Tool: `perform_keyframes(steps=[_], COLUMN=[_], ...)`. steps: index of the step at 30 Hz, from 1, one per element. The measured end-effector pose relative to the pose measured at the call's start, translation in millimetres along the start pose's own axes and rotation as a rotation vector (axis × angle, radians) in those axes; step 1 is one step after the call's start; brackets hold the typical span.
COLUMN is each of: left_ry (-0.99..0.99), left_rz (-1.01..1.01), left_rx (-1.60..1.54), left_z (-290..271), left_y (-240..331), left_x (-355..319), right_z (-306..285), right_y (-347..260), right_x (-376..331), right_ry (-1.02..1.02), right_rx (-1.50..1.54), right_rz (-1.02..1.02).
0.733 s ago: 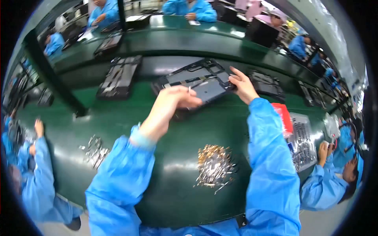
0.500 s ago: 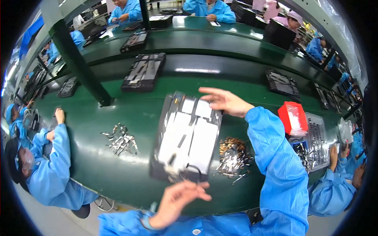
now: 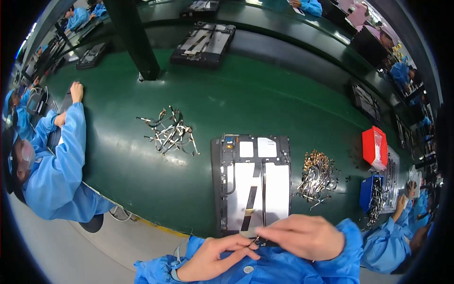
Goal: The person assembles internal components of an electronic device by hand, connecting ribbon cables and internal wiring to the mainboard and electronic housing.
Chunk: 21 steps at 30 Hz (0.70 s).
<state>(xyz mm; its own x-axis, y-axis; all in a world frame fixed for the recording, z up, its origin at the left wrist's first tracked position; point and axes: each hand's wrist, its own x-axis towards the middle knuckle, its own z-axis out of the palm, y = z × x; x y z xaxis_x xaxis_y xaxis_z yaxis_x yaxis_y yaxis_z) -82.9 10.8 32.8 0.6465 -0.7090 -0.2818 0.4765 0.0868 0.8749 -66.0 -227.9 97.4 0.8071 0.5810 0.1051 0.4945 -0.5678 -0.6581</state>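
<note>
Two bins, red point(image 3: 374, 146) and blue point(image 3: 368, 191), parts inside; left hand point(image 3: 215, 258), right hand point(image 3: 305, 235) pinching small connector point(image 3: 252, 242).

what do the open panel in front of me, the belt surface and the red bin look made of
Panel: seemingly a dark metal or plastic frame, with matte white sheets inside.
Belt surface: green rubbery or vinyl, with a soft sheen.
Red bin: likely glossy moulded plastic.

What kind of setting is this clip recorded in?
Most likely an electronics assembly line. A long green workbench carries flat dark device chassis panels and heaps of small metal flex-cable parts. Other workers in blue coats sit alongside. A red plastic parts bin stands to the right.
</note>
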Motion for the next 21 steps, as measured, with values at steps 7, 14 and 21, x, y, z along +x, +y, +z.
perform_keyframes(steps=[7,14,21], left_ry=[0.032,0.537,0.515], left_rz=[-0.050,0.530,0.607], left_rx=[0.148,1.408,1.593], left_z=[-26.0,-51.6,-61.2], left_y=[24.7,17.4,-1.7], left_x=[-0.4,0.0,17.4], right_z=[56.8,66.5,71.0], right_y=[21.9,52.0,58.3], right_x=[22.5,63.6,72.3], right_ry=[0.209,0.084,0.073], right_rx=[0.181,0.489,0.390], right_rz=[0.006,0.440,0.353])
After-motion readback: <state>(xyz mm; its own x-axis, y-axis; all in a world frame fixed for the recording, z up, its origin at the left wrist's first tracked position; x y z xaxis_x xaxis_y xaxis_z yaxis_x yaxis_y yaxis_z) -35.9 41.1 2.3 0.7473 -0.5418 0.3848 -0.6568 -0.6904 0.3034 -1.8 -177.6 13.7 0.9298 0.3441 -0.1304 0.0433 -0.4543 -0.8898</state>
